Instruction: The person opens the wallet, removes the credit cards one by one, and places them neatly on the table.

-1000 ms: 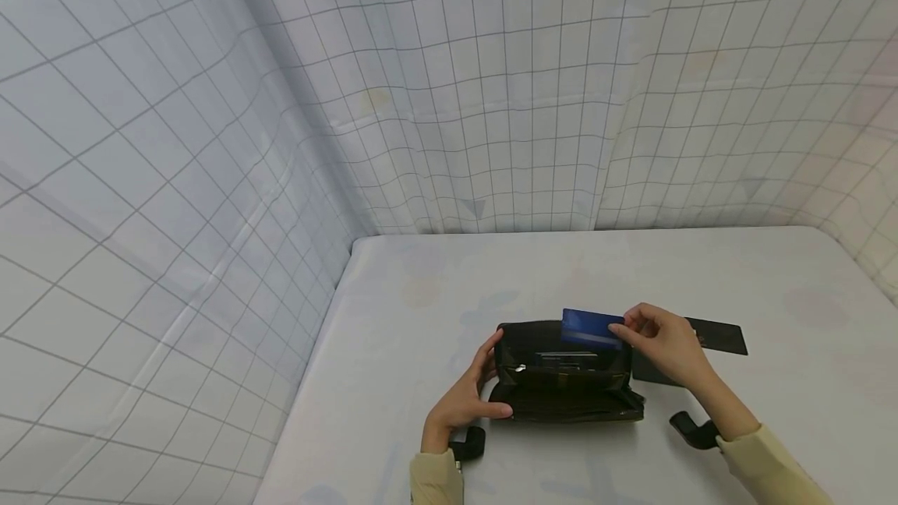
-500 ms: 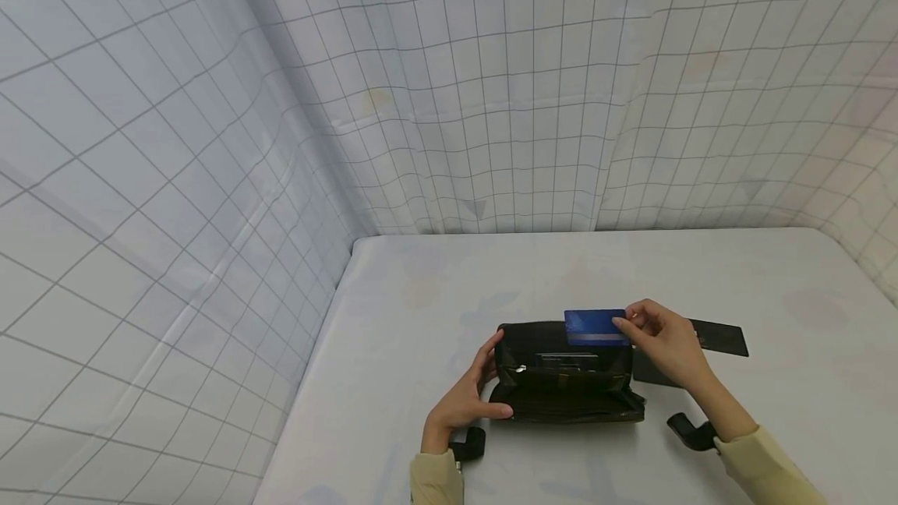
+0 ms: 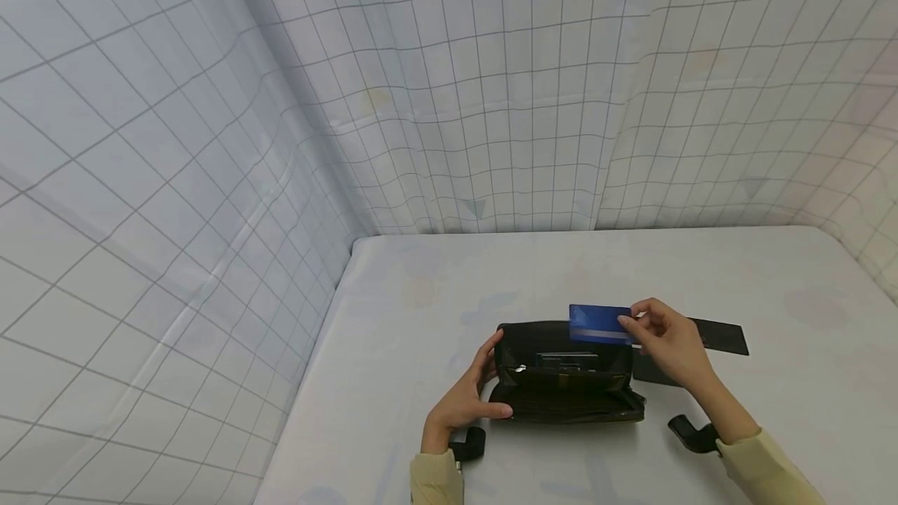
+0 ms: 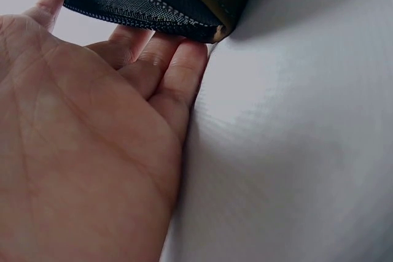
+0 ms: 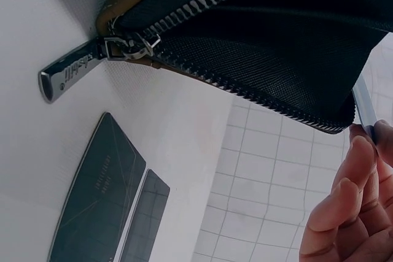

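A black zip-around wallet [image 3: 529,340] stands unzipped and spread open on the white table in the head view. My left hand [image 3: 464,397] grips its left end, thumb at the lower front edge and fingers along the side; in the left wrist view those fingers touch the wallet's zippered edge [image 4: 141,24]. Between thumb and fingers, my right hand [image 3: 668,343] pinches the right end of a blue card [image 3: 596,322], which overlaps the wallet's upper right edge. In the right wrist view the card [image 5: 364,99] shows edge-on. Several cards [image 3: 561,359] sit in the wallet's slots.
Right of the wallet lie two dark flat pieces, a farther one [image 3: 722,337] and a nearer one [image 3: 654,369] partly behind my right hand. A metal zipper pull [image 5: 70,70] sticks out from the wallet's corner. White grid-patterned cloth [image 3: 491,139] hangs behind the table.
My right hand and the blue card have shifted slightly up and to the right, and the card's face has turned more into view. My left hand and the wallet stay put.
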Demonstrator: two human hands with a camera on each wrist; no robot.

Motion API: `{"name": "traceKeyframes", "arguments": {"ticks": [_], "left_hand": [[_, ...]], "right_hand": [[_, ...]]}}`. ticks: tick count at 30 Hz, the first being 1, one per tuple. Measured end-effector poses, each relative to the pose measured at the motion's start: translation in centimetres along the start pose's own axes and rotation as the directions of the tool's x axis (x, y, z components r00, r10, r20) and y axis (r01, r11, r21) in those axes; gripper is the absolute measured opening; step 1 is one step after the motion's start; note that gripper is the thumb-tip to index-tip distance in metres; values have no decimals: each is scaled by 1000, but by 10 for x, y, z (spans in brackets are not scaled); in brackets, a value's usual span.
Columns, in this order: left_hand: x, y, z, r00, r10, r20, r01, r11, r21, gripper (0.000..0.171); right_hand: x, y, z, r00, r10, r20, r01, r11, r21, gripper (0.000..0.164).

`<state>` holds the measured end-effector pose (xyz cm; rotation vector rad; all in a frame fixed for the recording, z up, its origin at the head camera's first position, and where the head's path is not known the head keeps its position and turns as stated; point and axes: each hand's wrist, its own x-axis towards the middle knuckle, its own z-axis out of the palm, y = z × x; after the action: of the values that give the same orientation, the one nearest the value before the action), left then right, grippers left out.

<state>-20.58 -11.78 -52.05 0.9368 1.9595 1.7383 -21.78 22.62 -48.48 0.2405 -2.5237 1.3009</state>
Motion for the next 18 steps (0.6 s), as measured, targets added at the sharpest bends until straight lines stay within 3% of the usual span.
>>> {"name": "traceKeyframes", "arguments": {"ticks": [12,18], "left_hand": [[0,-2,0,1000,2,2,-2,1000,9,106],[1,-23,-2,1000,14,-9,-13,1000,11,105]], "right_hand": [[-3,-1,-4,999,21,-34,-20,1000,11,17],[-4,3,-5,999,24,-36,-22,998,53,18]]}}
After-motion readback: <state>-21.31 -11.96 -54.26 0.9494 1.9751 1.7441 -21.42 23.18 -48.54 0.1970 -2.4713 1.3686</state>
